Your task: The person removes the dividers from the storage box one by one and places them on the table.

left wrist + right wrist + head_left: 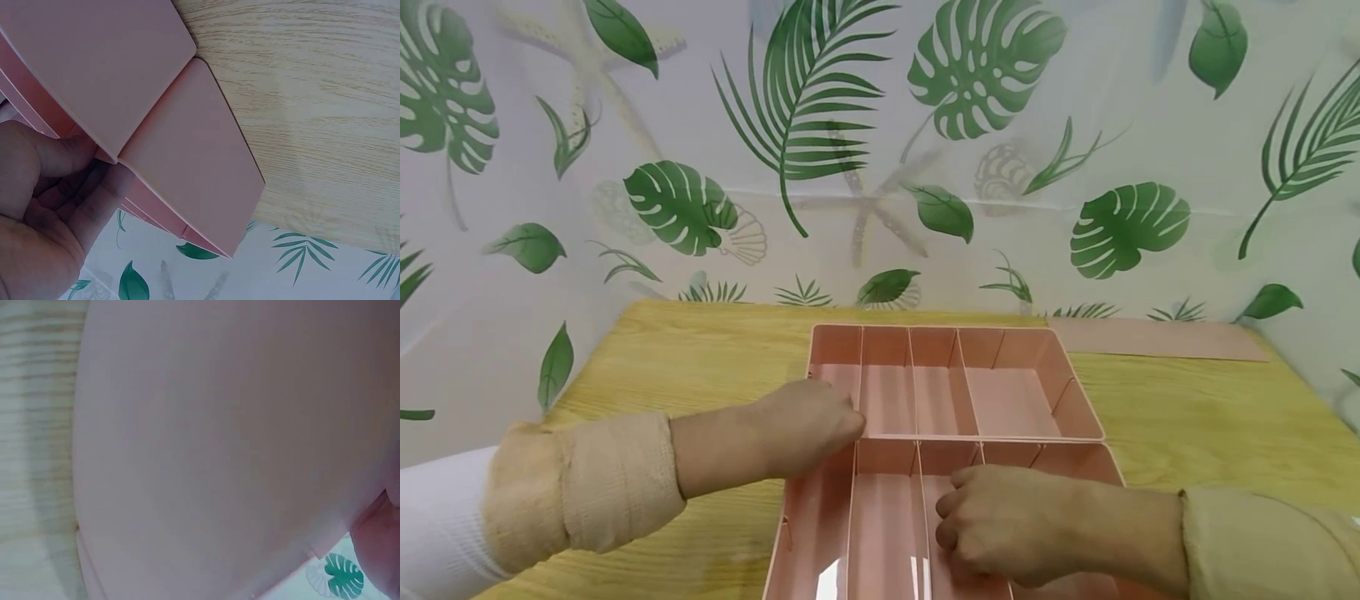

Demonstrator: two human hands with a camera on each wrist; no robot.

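Observation:
Two pink compartment organizer trays stand end to end on the table: the far tray [1011, 392] and the near tray [887, 517]. My left hand [808, 425] pinches their meeting walls at the left corner; in the left wrist view the thumb and fingers lie on either side of the pink rims [134, 169]. My right hand [1018, 521] is over the near tray, its fingers curled over a divider between two compartments. Its fingertips are hidden. The right wrist view is mostly filled by a blurred pink wall [219, 437], with part of the hand [378, 547] at lower right.
A flat pink strip [1157, 337] lies at the back right of the wood-grain table [700, 350]. Behind the table hangs a white leaf-patterned cloth [850, 275]. Thin upright dividers [913, 383] split both trays into several compartments.

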